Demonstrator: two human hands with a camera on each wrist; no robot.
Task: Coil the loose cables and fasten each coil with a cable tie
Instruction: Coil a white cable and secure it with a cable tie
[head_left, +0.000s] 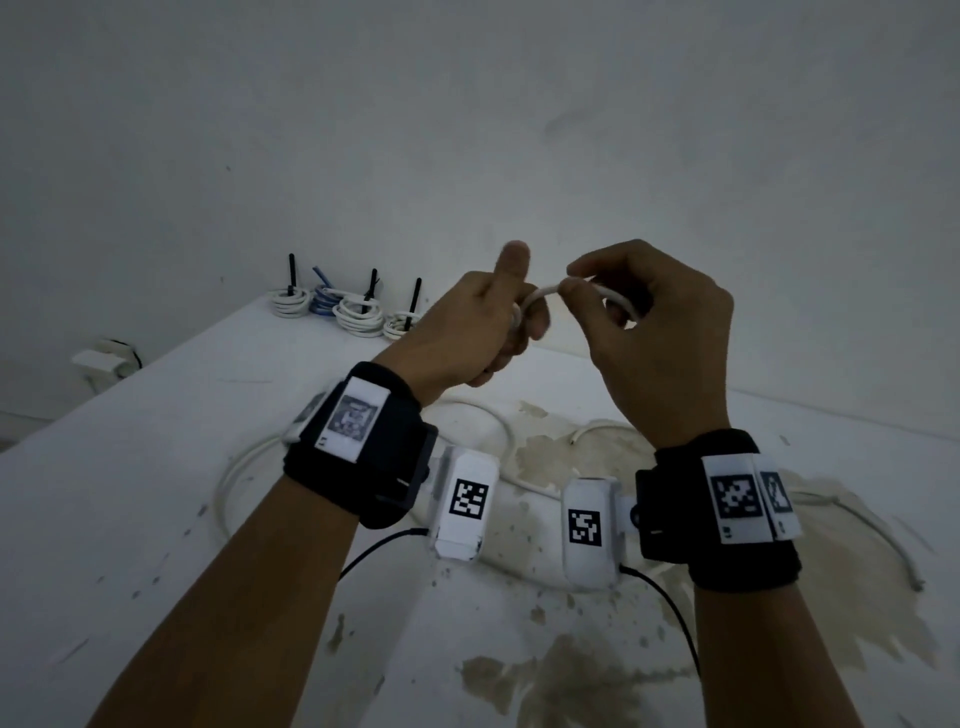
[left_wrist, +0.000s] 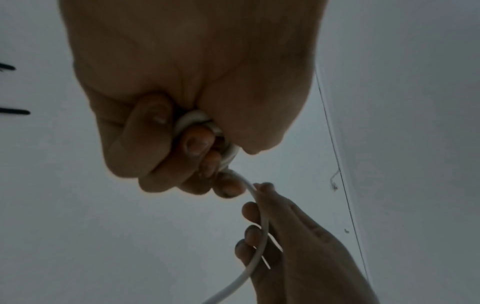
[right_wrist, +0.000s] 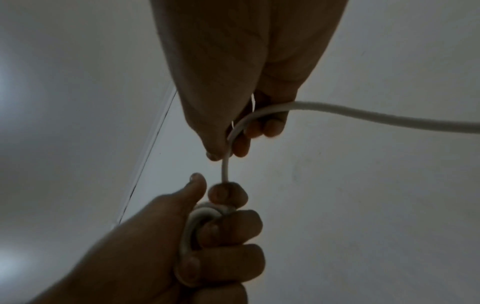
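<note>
Both hands are raised above the white table (head_left: 156, 467). My left hand (head_left: 498, 322) grips a small coil of white cable (left_wrist: 197, 121), its fingers curled round the loops and the thumb up. The same white cable (head_left: 543, 293) runs across to my right hand (head_left: 618, 306), which pinches it between thumb and fingers. From the right hand the cable (right_wrist: 389, 117) trails away and down. In the right wrist view the coil (right_wrist: 200, 218) sits inside the left fist. The rest of this cable lies slack on the table (head_left: 493, 421).
At the table's far edge stand several finished coils (head_left: 358, 317) with black ties (head_left: 415, 301) sticking up, one coil blue (head_left: 322, 301). More loose white cable (head_left: 883, 540) lies at the right. A white plug or adapter (head_left: 104, 361) sits beyond the table's left edge. The tabletop is stained near me.
</note>
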